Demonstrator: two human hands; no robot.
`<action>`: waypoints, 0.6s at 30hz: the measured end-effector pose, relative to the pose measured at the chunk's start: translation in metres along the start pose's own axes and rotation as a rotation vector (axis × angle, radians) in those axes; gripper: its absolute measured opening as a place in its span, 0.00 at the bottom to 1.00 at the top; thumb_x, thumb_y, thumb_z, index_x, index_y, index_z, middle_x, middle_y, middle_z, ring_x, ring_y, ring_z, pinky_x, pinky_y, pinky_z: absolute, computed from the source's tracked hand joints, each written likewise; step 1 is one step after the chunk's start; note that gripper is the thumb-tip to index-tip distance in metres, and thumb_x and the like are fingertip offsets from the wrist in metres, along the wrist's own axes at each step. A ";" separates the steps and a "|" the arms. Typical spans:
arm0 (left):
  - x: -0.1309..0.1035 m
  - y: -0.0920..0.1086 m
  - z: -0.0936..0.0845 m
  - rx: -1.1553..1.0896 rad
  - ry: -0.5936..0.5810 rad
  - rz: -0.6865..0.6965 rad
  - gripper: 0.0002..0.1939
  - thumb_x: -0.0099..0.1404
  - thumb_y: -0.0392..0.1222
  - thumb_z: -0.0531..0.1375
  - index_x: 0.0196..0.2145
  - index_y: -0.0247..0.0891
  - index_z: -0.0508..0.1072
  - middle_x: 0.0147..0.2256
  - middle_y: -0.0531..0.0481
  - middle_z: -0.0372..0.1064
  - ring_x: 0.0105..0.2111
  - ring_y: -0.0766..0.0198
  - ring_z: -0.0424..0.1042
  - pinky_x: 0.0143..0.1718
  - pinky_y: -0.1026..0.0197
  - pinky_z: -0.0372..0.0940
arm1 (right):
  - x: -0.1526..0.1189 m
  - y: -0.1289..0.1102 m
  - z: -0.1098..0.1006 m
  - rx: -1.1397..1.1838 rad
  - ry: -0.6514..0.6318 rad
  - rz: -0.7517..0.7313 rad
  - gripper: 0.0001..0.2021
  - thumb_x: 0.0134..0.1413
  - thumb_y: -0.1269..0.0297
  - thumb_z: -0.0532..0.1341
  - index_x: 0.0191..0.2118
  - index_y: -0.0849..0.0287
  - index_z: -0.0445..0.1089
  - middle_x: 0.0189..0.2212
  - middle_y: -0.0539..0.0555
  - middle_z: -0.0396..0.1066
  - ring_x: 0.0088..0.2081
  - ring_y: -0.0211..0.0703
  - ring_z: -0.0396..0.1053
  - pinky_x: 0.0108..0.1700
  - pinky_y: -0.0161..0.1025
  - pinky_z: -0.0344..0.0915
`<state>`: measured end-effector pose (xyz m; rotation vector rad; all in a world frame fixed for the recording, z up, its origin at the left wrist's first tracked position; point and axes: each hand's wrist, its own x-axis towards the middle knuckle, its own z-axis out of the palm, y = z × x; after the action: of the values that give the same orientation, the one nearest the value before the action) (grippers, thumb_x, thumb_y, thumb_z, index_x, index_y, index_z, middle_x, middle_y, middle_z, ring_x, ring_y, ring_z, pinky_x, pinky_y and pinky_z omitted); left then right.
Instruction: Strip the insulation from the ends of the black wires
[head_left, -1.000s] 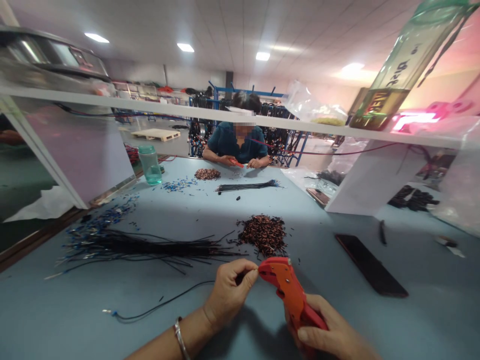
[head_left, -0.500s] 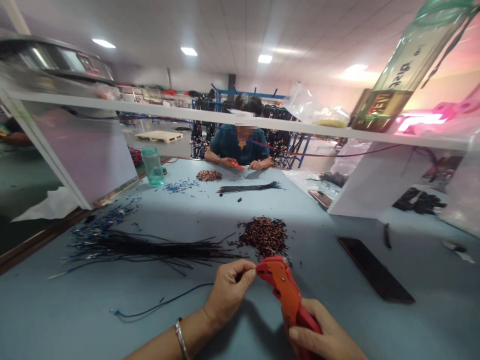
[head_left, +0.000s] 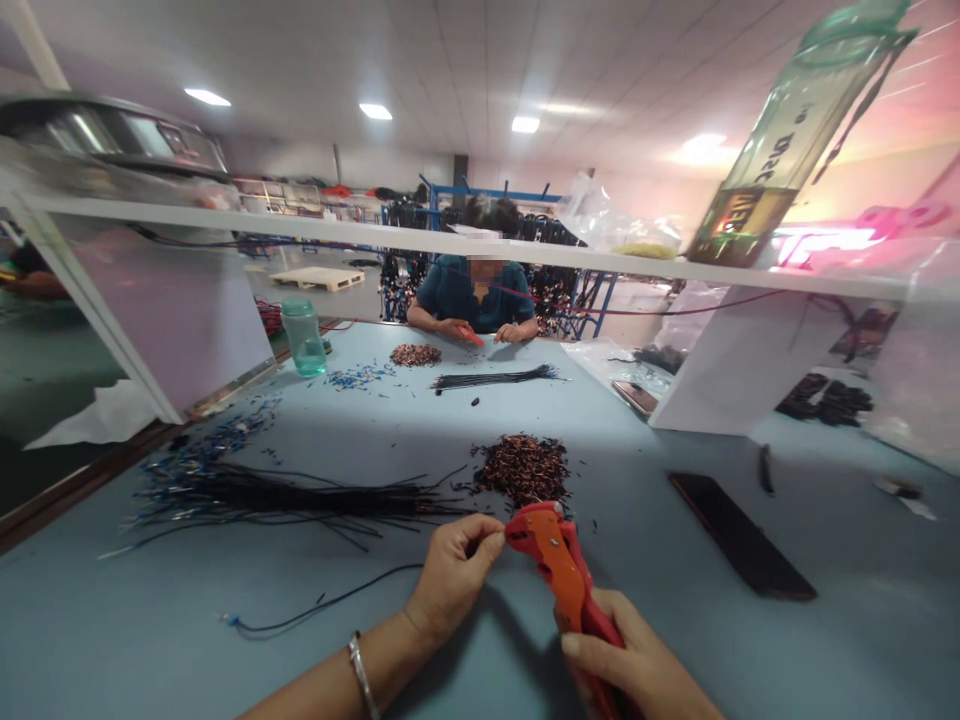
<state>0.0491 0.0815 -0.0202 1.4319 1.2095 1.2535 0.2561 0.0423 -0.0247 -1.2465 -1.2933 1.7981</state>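
My left hand (head_left: 457, 572) pinches one end of a thin black wire (head_left: 322, 608); its other end, with a blue terminal (head_left: 234, 621), rests on the table to the left. My right hand (head_left: 619, 655) is wrapped round the handles of a red and orange wire stripper (head_left: 559, 565). The stripper's head is right at my left fingertips, so the wire's tip is hidden there. Left of my hands lies a bundle of black wires (head_left: 300, 497) with blue terminals at its far-left end. Just beyond the stripper is a pile of short black and copper-coloured scraps (head_left: 525, 468).
A dark phone (head_left: 739, 535) lies on the right. Across the table (head_left: 420, 415), a co-worker (head_left: 476, 295) holds a red tool near another wire bundle (head_left: 495, 378). A green bottle (head_left: 304, 340) stands back left. A white shelf (head_left: 420, 240) spans overhead, carrying a tall bottle (head_left: 765, 150).
The stripper and my right hand have shifted slightly to the left and up in the picture, and the view has turned a little. My left hand still pinches the wire at the stripper's head.
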 end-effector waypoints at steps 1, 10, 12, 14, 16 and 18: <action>0.000 0.000 0.000 -0.003 0.001 -0.003 0.14 0.58 0.48 0.59 0.27 0.33 0.75 0.23 0.51 0.67 0.25 0.64 0.63 0.29 0.63 0.58 | -0.001 0.001 -0.001 0.019 -0.003 0.000 0.24 0.42 0.44 0.68 0.33 0.58 0.61 0.18 0.45 0.65 0.16 0.33 0.59 0.19 0.31 0.55; 0.003 0.003 -0.002 -0.042 0.041 -0.044 0.13 0.58 0.48 0.60 0.24 0.35 0.72 0.22 0.52 0.66 0.25 0.64 0.63 0.30 0.64 0.59 | -0.005 -0.013 -0.009 0.240 -0.074 -0.057 0.21 0.43 0.51 0.70 0.39 0.60 0.69 0.29 0.53 0.73 0.29 0.45 0.71 0.35 0.43 0.68; 0.003 0.003 -0.001 -0.049 0.040 -0.054 0.13 0.57 0.48 0.60 0.24 0.35 0.72 0.22 0.52 0.66 0.25 0.65 0.63 0.30 0.64 0.58 | -0.006 -0.019 -0.008 0.234 -0.107 -0.095 0.21 0.45 0.52 0.69 0.41 0.59 0.70 0.31 0.54 0.73 0.32 0.46 0.71 0.38 0.44 0.68; 0.003 0.003 -0.001 -0.054 0.040 -0.064 0.13 0.57 0.48 0.61 0.24 0.35 0.72 0.22 0.53 0.66 0.25 0.65 0.62 0.30 0.64 0.58 | -0.007 -0.023 -0.008 0.194 -0.126 -0.129 0.20 0.46 0.51 0.68 0.41 0.59 0.70 0.31 0.54 0.73 0.32 0.46 0.71 0.37 0.43 0.67; 0.003 0.003 -0.002 -0.059 0.037 -0.072 0.12 0.57 0.48 0.61 0.23 0.35 0.72 0.22 0.53 0.65 0.25 0.65 0.62 0.29 0.64 0.58 | -0.008 -0.025 -0.009 0.110 -0.118 -0.169 0.20 0.47 0.49 0.67 0.40 0.59 0.70 0.31 0.54 0.72 0.33 0.47 0.70 0.36 0.42 0.67; 0.003 0.004 -0.002 -0.063 0.036 -0.077 0.12 0.56 0.48 0.61 0.23 0.36 0.72 0.21 0.54 0.64 0.24 0.66 0.61 0.28 0.65 0.58 | -0.010 -0.027 -0.010 -0.041 -0.067 -0.231 0.19 0.49 0.47 0.65 0.38 0.60 0.71 0.31 0.54 0.71 0.33 0.47 0.68 0.36 0.42 0.66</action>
<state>0.0477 0.0842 -0.0151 1.3102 1.2277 1.2580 0.2673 0.0472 0.0026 -1.0195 -1.4546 1.6680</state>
